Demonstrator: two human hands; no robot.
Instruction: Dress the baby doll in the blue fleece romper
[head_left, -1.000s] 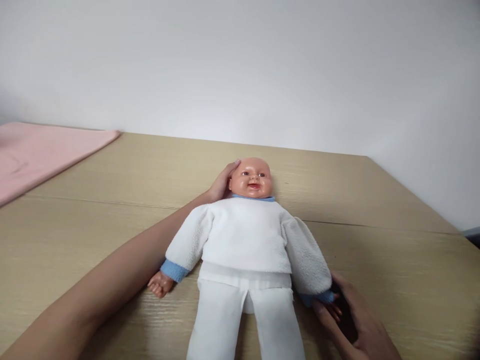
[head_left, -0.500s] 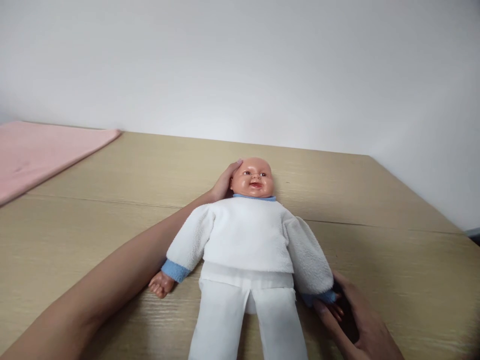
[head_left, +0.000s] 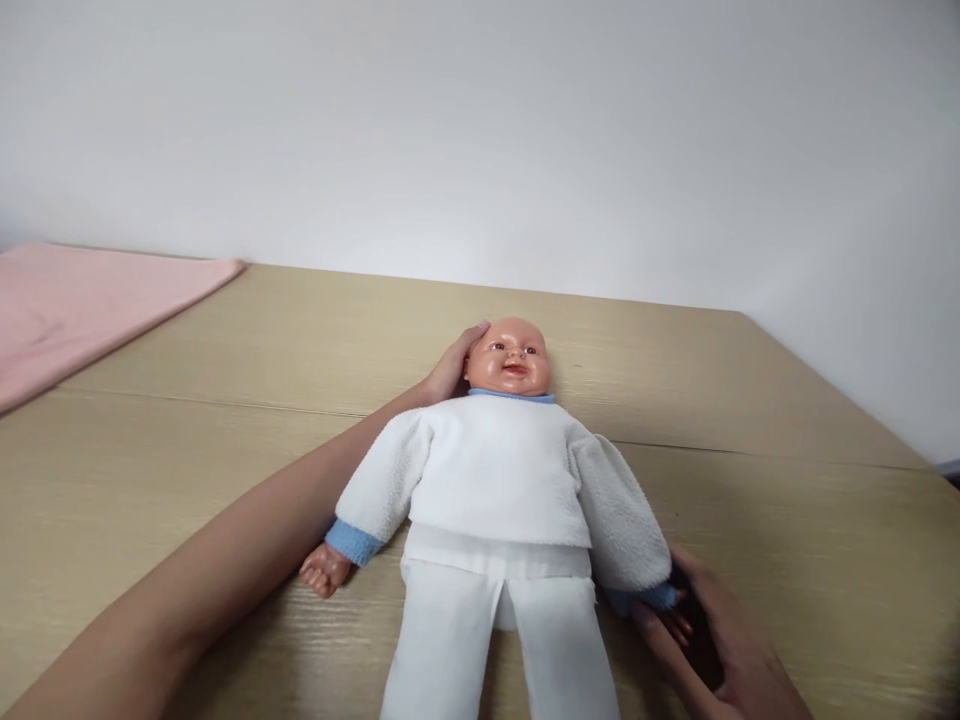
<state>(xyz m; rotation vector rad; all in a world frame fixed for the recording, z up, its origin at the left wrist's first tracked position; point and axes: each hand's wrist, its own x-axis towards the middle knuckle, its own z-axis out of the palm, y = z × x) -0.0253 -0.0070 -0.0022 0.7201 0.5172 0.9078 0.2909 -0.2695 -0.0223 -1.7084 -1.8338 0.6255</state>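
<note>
A baby doll (head_left: 501, 470) lies on its back, dressed in a white fleece top with blue collar and cuffs and white trousers. Its head points to the far side, and the lower legs run out of view. My left hand (head_left: 452, 362) cups the side of the doll's head, its fingers partly hidden behind it. Around the doll's cuff and hand at the right, my right hand (head_left: 724, 625) is curled, with the thumb below the blue cuff and the other fingers behind the sleeve. The doll's other arm rests over my left forearm's near side.
Beneath the doll is a wooden table (head_left: 757, 390) with a seam running across it. A folded pink cloth (head_left: 90, 310) lies at the far left. A pale wall (head_left: 480, 140) rises behind the table.
The doll and both hands sit very slightly further right and lower in view. Their hold on the doll looks the same.
</note>
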